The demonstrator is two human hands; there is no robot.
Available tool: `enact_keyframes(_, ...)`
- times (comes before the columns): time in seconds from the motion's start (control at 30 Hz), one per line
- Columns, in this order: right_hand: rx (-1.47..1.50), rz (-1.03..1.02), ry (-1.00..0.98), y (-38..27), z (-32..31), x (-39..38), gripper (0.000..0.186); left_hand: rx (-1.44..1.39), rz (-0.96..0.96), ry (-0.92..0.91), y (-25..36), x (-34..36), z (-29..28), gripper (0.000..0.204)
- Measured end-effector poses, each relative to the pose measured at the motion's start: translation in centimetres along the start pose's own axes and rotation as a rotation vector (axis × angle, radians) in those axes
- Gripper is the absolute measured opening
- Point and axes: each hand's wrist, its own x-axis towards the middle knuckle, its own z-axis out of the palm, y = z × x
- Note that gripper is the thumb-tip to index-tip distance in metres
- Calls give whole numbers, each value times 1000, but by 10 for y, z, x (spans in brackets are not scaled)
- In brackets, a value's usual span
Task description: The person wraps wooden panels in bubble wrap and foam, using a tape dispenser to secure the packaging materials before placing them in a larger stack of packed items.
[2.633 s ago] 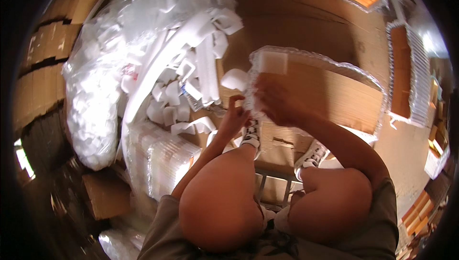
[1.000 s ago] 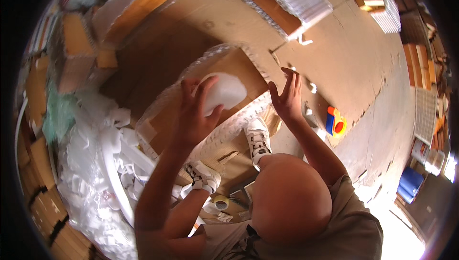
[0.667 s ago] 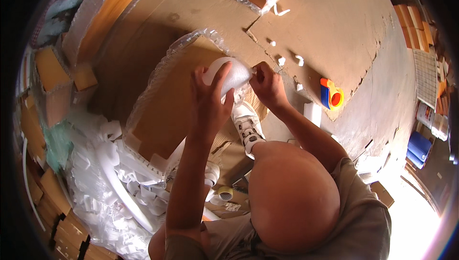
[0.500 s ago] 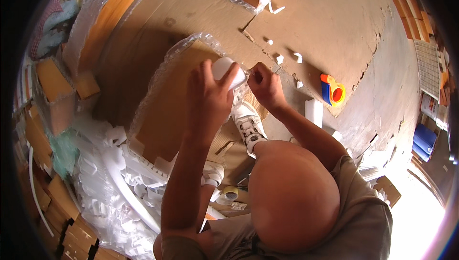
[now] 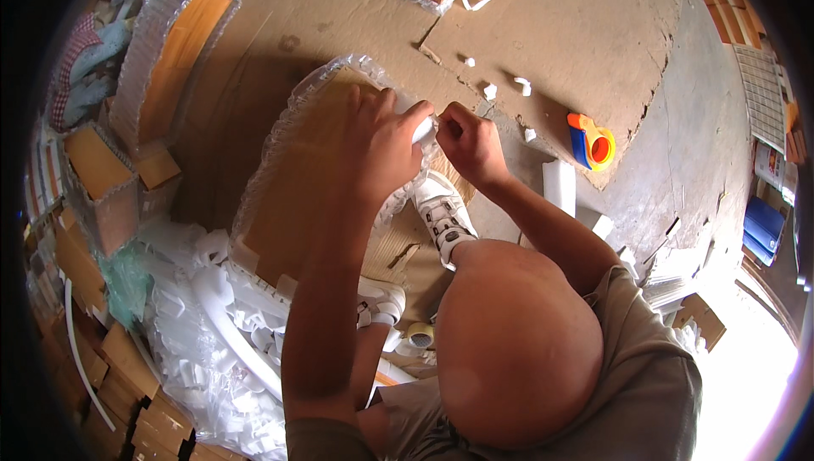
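A brown cardboard-faced panel [image 5: 305, 173] edged in bubble wrap lies in front of me at my feet. My left hand [image 5: 392, 143] wraps over a white foam piece [image 5: 422, 128] at the panel's far right corner, hiding much of it. Just right of it, my right hand [image 5: 471, 143] is closed in a pinch beside the foam and wrap; what its fingertips hold is too small to make out.
An orange and blue tape dispenser [image 5: 591, 143] lies right, near scattered foam bits [image 5: 525, 86]. A tape roll [image 5: 420, 334] sits by my shoe. Foam and plastic scraps [image 5: 220, 359] heap lower left. Wrapped panels [image 5: 174, 62] stand beyond, cardboard stacks [image 5: 144, 423] at the lower left.
Since a second ago my right hand has moved left to the corner and closed. My left hand's fingers have curled further over the white foam. The view has shifted too.
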Motion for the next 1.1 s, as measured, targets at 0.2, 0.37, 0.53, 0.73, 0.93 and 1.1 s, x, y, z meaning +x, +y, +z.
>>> enact_keyframes(0.2,0,65,5,4,-1,0,7,-16,-17,-58,-1,16,4,46)
enact_keyframes(0.37,83,236,33,11,-1,-6,8,74,-74,-45,4,12,17,41)
enact_keyframes(0.53,166,326,16,18,-7,-10,14,64,-88,1,6,19,10,30)
enact_keyframes(0.73,277,430,-18,8,-10,-13,14,368,-205,-122,50,31,21,20)
enact_keyframes(0.93,296,378,-54,7,-16,-15,14,227,-134,-16,42,-6,44,44)
enact_keyframes(1.1,258,372,-56,15,-9,-15,13,148,-104,134,33,-16,63,64)
